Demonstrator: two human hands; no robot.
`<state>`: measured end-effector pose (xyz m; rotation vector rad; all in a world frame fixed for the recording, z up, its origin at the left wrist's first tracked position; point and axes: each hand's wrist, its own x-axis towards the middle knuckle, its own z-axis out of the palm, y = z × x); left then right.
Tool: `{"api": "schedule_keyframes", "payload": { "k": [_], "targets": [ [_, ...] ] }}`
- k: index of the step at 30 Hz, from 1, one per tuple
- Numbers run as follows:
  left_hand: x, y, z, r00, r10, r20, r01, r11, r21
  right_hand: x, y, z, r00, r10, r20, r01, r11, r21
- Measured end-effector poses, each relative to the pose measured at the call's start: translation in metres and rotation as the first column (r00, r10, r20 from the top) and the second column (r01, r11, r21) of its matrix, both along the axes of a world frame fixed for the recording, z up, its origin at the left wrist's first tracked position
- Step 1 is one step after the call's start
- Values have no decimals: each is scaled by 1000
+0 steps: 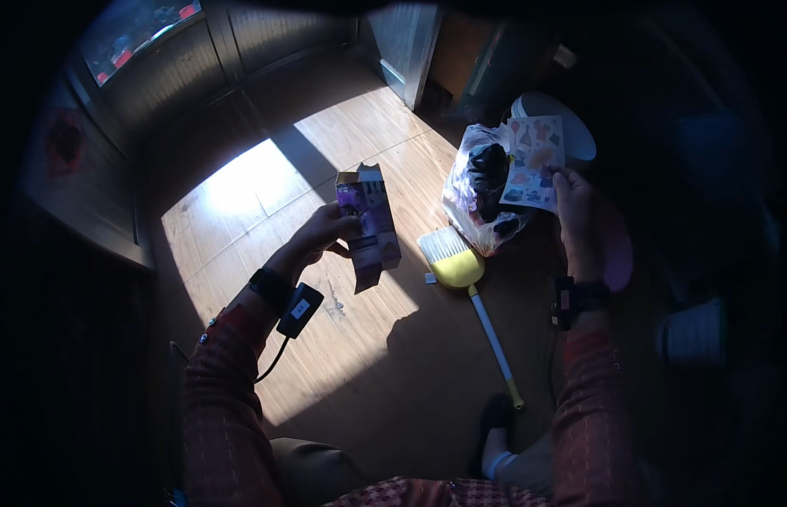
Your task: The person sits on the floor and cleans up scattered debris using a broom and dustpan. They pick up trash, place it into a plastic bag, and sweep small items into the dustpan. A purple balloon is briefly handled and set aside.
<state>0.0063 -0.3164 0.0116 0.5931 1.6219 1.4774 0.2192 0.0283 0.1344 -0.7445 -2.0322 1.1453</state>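
My left hand (320,234) grips a purple printed cardboard box (370,222) by its left side, upright over the sunlit floor, with its end flaps sticking out. At the right, my right hand (572,193) pinches the lower right edge of a sheet of colourful stickers (532,161). The sheet overlaps a translucent plastic bag (460,180) that holds dark and purplish things, a black bundle among them. Whether the sheet touches the bag, I cannot tell. Both wrists wear black straps with small devices.
On the wood-look floor (349,342) lies a yellow and white hand brush (457,266) with a long handle, beside a small pale scrap (430,278). Behind the bag is a white round container (580,136). A pink round object (615,247) and a whitish bucket (693,333) stand at the right.
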Motion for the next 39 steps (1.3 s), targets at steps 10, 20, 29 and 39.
{"api": "schedule_keyframes", "payload": {
  "k": [10,20,29,39],
  "targets": [
    [10,-196,-128,977,203,-64,-209,851,-483,64,-165,-191,844,361,395,-170,881,-441],
    [26,-198,-167,963,264,63,-209,871,-444,-92,-168,-250,751,205,627,-415,886,208],
    [31,-183,-192,967,211,-143,-251,883,-396,-183,-221,-233,656,432,619,-590,804,65],
    [32,-171,-208,939,173,-296,-292,855,-429,-129,-221,-228,492,602,629,-851,486,201]
  ]
}}
